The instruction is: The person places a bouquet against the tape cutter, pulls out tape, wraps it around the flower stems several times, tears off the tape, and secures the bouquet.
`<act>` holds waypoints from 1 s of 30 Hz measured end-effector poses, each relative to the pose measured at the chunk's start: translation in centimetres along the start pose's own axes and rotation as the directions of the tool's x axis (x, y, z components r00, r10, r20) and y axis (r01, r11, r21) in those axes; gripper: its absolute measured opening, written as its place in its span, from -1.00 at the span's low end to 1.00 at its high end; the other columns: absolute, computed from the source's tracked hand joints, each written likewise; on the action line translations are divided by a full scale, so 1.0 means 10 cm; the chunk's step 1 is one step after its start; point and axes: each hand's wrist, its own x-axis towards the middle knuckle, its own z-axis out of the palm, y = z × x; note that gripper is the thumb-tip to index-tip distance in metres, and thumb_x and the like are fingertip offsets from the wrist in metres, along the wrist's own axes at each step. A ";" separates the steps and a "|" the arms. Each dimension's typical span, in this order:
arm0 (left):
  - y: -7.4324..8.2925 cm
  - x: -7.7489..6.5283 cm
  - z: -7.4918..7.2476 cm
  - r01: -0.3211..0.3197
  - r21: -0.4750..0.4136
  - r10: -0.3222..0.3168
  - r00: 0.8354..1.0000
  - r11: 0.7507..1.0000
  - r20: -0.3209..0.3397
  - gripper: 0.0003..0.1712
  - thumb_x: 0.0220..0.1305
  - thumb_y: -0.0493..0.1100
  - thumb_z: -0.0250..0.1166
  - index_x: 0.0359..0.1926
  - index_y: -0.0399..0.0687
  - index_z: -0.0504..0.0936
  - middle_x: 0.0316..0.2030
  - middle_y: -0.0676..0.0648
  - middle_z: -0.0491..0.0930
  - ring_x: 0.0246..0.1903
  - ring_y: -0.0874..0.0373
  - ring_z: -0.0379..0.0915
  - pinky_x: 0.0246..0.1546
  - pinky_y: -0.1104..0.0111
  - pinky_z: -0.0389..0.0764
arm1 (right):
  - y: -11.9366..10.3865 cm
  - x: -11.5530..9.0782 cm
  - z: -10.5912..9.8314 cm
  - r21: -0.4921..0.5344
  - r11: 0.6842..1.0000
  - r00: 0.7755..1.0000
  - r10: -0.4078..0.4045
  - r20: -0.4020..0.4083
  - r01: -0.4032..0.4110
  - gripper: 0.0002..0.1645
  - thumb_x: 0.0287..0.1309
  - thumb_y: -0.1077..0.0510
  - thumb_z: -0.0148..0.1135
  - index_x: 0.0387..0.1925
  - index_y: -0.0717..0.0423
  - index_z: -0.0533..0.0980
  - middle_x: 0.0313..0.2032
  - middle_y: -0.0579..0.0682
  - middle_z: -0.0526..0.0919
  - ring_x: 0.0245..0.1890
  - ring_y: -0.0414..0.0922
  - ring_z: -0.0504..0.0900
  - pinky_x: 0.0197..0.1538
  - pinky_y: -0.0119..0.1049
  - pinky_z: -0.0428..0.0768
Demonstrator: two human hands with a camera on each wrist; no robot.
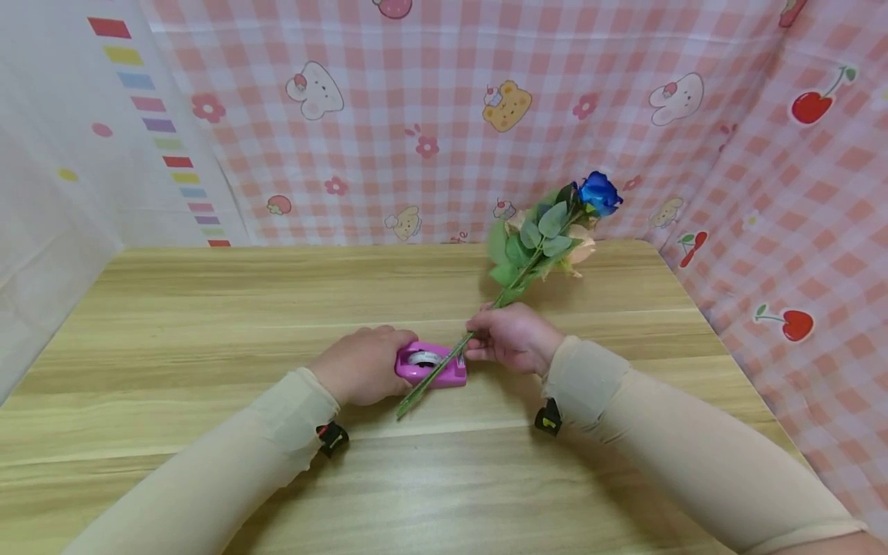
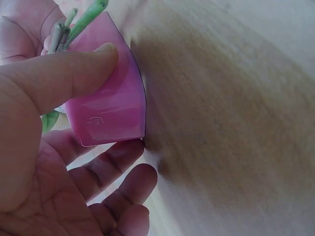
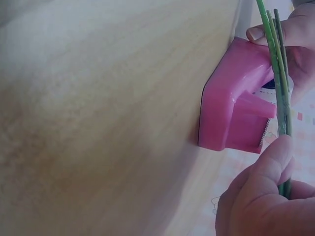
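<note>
So, pink dispenser (image 3: 234, 93), tape roll (image 1: 424, 357) inside

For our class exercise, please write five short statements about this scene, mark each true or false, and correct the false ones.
1. The right hand holds the flower stems. True.
2. In the head view, the flower stems pass across the pink tape dispenser. True.
3. No hand touches the pink tape dispenser. False: the left hand grips it.
4. A blue flower shows beyond the right hand. True.
5. The surface below the hands is black. False: it is a light brown tabletop.
</note>
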 end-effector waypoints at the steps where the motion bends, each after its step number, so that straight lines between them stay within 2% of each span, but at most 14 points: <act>1: 0.00 0.00 0.00 -0.001 -0.001 0.001 1.000 1.000 -0.001 -0.21 0.29 0.09 0.46 0.48 0.04 0.46 0.19 -0.08 0.64 0.18 -0.11 0.56 0.29 0.00 0.55 | 0.00 0.00 0.00 -0.002 1.000 1.000 0.001 0.000 -0.001 -0.75 0.47 0.38 0.03 -0.37 0.10 0.29 -0.45 0.00 0.56 -0.47 -0.17 0.59 -0.27 -0.36 0.75; 14: 0.00 0.00 -0.01 -0.014 0.007 0.014 1.000 1.000 -0.009 -0.24 0.29 0.06 0.47 0.45 0.00 0.49 0.14 -0.08 0.65 0.14 -0.09 0.58 0.26 0.01 0.57 | -0.01 -0.02 -0.04 -0.035 0.999 1.000 -0.003 0.024 0.004 -0.80 0.52 0.37 0.01 -0.27 0.10 0.28 -0.38 0.03 0.62 -0.38 -0.14 0.62 -0.16 -0.32 0.77; 19: 0.00 0.00 0.00 -0.015 0.009 0.015 1.000 1.000 -0.011 -0.25 0.27 0.07 0.48 0.44 0.01 0.50 0.11 -0.05 0.65 0.11 -0.06 0.57 0.24 0.02 0.56 | 0.04 0.00 -0.07 -0.009 1.000 1.000 -0.001 0.024 0.001 -0.84 0.53 0.36 0.00 -0.20 0.11 0.26 -0.35 0.04 0.63 -0.36 -0.13 0.62 -0.14 -0.31 0.76; 25: 0.00 0.00 0.00 -0.016 0.009 0.017 1.000 1.000 -0.011 -0.23 0.26 0.07 0.49 0.43 0.01 0.50 0.12 -0.06 0.65 0.10 -0.06 0.57 0.24 0.02 0.56 | 0.06 0.00 -0.07 0.027 1.000 0.999 -0.010 0.040 0.009 -0.84 0.52 0.40 -0.04 -0.16 0.13 0.24 -0.41 0.04 0.59 -0.40 -0.14 0.61 -0.17 -0.33 0.76; 30: 0.00 0.00 0.01 -0.019 0.011 0.019 1.000 1.000 -0.012 -0.22 0.27 0.07 0.49 0.44 0.00 0.49 0.12 -0.06 0.65 0.10 -0.06 0.57 0.24 0.02 0.56 | 0.06 0.00 -0.08 0.034 0.999 0.999 -0.014 0.036 0.013 -0.86 0.52 0.41 -0.04 -0.05 0.17 0.25 -0.41 0.04 0.58 -0.40 -0.14 0.62 -0.15 -0.33 0.77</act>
